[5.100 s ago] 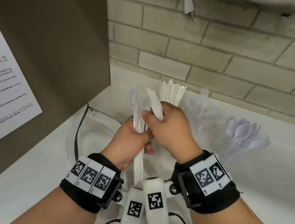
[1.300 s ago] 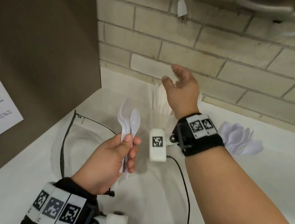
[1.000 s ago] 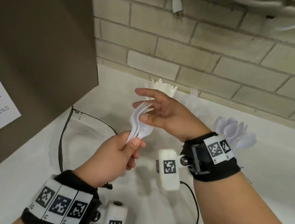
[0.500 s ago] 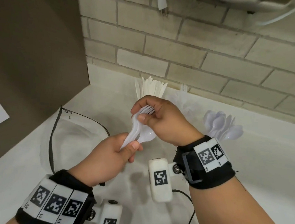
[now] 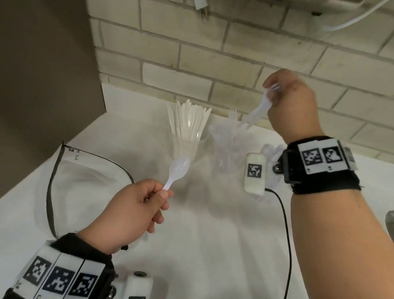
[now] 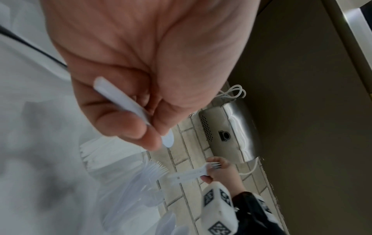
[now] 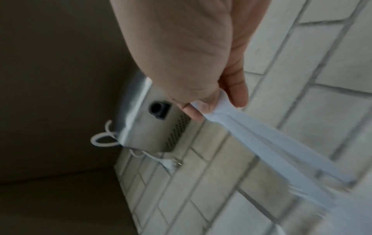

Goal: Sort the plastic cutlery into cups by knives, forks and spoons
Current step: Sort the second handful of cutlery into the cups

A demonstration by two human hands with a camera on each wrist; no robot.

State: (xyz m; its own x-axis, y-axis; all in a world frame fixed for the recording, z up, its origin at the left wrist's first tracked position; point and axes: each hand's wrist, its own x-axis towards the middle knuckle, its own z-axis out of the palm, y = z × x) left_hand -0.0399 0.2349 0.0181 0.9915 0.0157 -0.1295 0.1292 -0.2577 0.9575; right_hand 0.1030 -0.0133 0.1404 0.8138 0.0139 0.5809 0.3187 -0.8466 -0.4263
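Half a second before, both hands had met over one mixed bundle; they had since parted, the forks gone with the right and a spoon left in the left. The white counter (image 5: 207, 244) ran back to a brick wall (image 5: 221, 64), with a dark panel (image 5: 33, 54) on the left cut off by the frame edge. The right hand (image 5: 291, 107) hovered above the cup of forks (image 5: 229, 149), fingers and thumb clamped round the tine end of the held forks (image 5: 258, 111); their handles pointed down toward that cup, motion-blurred, so the count was hard to make out, perhaps two or three. The left hand (image 5: 132, 212), lower and nearer, pinched the spoon (image 5: 177, 171) by its handle between thumb and curled fingers, bowl upright before the cup of knives (image 5: 187, 134). The clear cups' walls barely showed against the counter. The cup of spoons (image 5: 271, 150) was almost wholly hidden behind the right wrist's camera.
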